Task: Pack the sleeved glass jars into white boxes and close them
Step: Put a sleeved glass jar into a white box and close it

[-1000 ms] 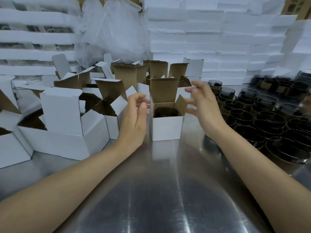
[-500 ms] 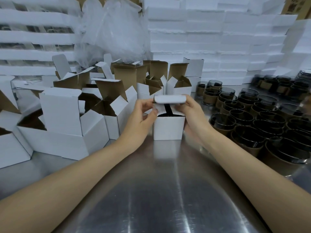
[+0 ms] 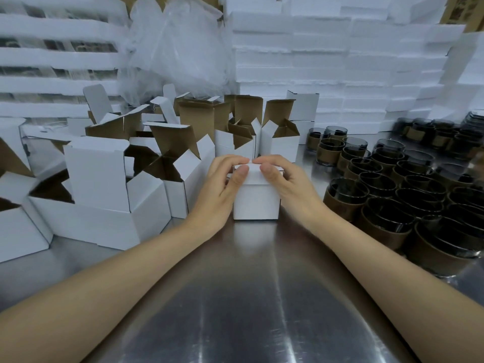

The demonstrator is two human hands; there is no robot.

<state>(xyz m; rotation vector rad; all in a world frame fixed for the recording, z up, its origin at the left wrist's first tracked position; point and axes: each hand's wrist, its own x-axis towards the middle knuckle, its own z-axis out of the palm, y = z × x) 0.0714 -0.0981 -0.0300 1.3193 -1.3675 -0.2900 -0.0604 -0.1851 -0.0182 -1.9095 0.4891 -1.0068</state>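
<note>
Between the hands point(image 3: 220, 187) point(image 3: 288, 184) — white box point(image 3: 255, 203), upright.

Person shows as 2 forearms + grips only. Left forearm point(image 3: 104, 297) & right forearm point(image 3: 379, 271) bare to the frame's bottom corners. Left grip point(image 3: 220, 189) & right grip point(image 3: 288, 184) bare too. Thumbnails point(image 3: 243, 169) short, plain. Wrists slim.

Steel table point(image 3: 235, 323); plastic bag point(image 3: 183, 48) beside stacked foam slabs point(image 3: 340, 61).
</note>
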